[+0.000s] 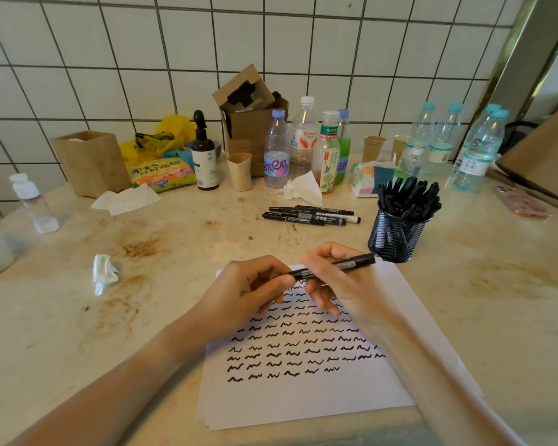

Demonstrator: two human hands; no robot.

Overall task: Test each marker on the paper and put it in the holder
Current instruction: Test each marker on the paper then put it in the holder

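Note:
A black marker (pixel 351 263) lies level between both hands above the white paper (pixel 368 391), which carries several rows of black squiggles. My left hand (pixel 248 289) pinches its left end. My right hand (pixel 339 281) grips the middle of the barrel, and the right end sticks out toward the holder. The black mesh holder (pixel 397 235) stands just right of the hands, packed with several black markers. A few loose markers (pixel 310 215) lie on the counter beyond the paper.
Bottles (pixel 277 149), a cardboard box (pixel 248 123), paper cups (pixel 374 148) and a wooden box (pixel 91 162) line the tiled wall. Crumpled tissues (pixel 103 273) lie at left and centre. A pink phone (pixel 522 206) lies at right. The counter is stained.

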